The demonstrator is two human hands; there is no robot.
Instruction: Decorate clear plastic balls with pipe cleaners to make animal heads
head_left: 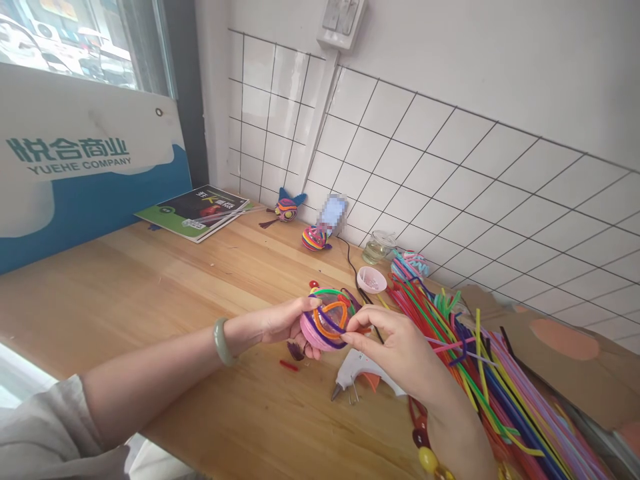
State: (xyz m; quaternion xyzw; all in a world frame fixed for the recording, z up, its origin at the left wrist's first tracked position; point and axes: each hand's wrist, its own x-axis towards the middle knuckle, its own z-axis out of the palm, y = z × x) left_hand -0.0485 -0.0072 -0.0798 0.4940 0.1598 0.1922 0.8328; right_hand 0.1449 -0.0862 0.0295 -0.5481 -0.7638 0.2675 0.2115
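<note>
My left hand is closed around a small ball, its thumb on the upper left side. Pink pipe cleaner covers the ball's lower part, and an orange loop, purple strands and a green strand curve over the clear upper part. At the ball's right edge, thumb and forefinger of my right hand pinch a purple pipe cleaner. Below that hand lies a white glue gun with its nozzle toward me. A dark tassel and a red scrap lie beside the ball.
Many coloured pipe cleaners spread over the right side, beside cardboard. Toward the wall stand a pink bowl, a glass jar and decorated balls. A phone, booklet and printed board are farther back.
</note>
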